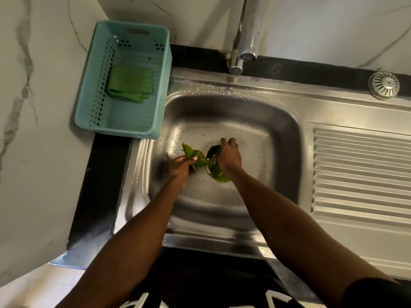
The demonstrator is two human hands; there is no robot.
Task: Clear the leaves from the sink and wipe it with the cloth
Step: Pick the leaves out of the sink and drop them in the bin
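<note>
Both hands are down in the wet steel sink (244, 112). My left hand (180, 168) grips a bunch of green leaves (194, 155) at the middle of the bowl. My right hand (229, 155) is closed on a darker leaf (214, 150), and more leaves (219, 174) lie under its wrist over the drain. A folded green cloth (130, 84) lies inside the teal plastic basket (124, 81) on the counter left of the sink.
A chrome tap (244, 34) hangs over the sink's back edge. A round metal strainer (384, 85) sits at the back right, above the ribbed draining board (360, 176). Marble wall stands at the left and back. Black counter borders the sink.
</note>
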